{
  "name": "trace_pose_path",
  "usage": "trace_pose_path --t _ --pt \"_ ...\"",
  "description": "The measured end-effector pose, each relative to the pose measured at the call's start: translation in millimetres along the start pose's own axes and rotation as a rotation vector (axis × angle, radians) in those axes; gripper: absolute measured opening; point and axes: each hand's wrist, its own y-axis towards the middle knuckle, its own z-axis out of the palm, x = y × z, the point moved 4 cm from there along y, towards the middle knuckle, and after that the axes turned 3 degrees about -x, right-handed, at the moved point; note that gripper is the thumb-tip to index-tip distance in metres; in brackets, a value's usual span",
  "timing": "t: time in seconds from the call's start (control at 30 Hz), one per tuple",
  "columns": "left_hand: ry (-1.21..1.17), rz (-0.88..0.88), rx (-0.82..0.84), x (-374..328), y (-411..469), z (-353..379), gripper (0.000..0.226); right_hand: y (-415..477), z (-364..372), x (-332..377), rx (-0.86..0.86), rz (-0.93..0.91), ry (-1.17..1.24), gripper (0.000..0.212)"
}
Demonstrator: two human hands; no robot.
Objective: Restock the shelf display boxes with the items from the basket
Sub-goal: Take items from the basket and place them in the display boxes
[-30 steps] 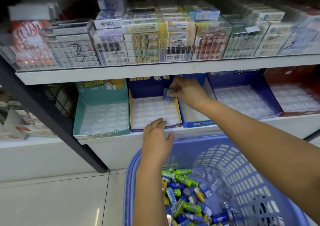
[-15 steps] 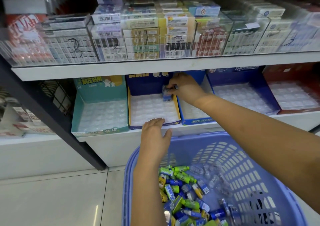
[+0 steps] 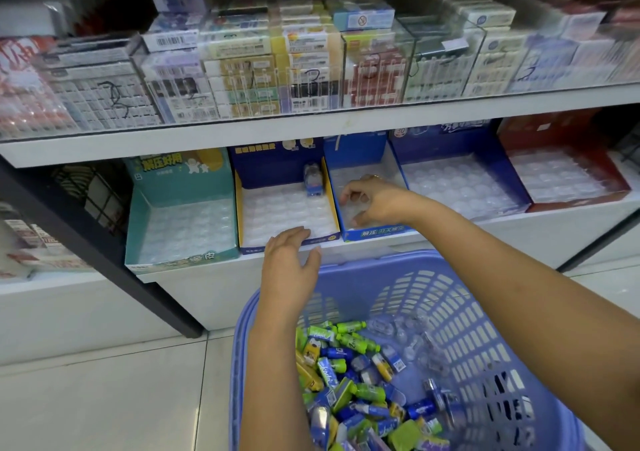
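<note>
One item (image 3: 313, 183) upright in back right corner of navy box (image 3: 266, 168), on clear dimpled tray. Loose items (image 3: 346, 381), blue, green, yellow, heaped in basket (image 3: 398, 260) below shelf (image 3: 519, 223).

Left hand (image 3: 289, 260): fingers straight, together, tips on navy box's front edge.

Right hand (image 3: 374, 201): over blue box (image 3: 377, 233) just right of navy box, fingers loosely curled, nothing seen in grasp.

Teal box (image 3: 180, 170) at left, red box (image 3: 571, 204) far right. Stacked packs (image 3: 242, 69) on upper shelf behind clear front.
</note>
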Motion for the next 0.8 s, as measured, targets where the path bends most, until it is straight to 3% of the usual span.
trace_pose_path --t 0.1,0.17,0.23,0.3,0.37,0.57,0.7,0.8 --pt "-0.118 0.052 -0.118 -13.8 -10.1 -4.1 0.026 2.3 -5.5 11.2 0.041 0.023 -0.155 0.033" --pt "-0.181 0.033 -0.085 -23.6 -15.8 -1.1 0.014 -1.7 -10.2 18.9 0.017 0.016 -0.243 0.034" --pt "-0.175 -0.032 0.031 -26.6 -19.4 10.9 0.012 -14.4 -16.9 19.0 -0.137 -0.021 -0.170 0.034" --pt "-0.078 -0.099 0.203 -24.3 -25.3 32.8 0.016 -42.2 -21.6 14.7 -0.312 -0.063 0.051 0.019" --pt "0.080 -0.146 0.413 -17.5 -39.4 63.8 0.019 -71.7 -12.1 0.8 -0.312 -0.074 0.246 0.011" --pt "0.311 -0.153 0.921 23.5 -119.6 151.4 0.024 -121.5 100.3 -83.1 0.274 0.123 -0.091 0.011" --pt "0.397 -0.023 1.009 46.7 -145.0 178.8 0.043 -140.4 182.1 -138.7 0.702 0.221 -0.337 0.027" --pt "0.463 0.030 1.012 52.1 -141.9 191.6 0.034 -143.6 216.2 -157.5 0.770 0.236 -0.382 0.030"
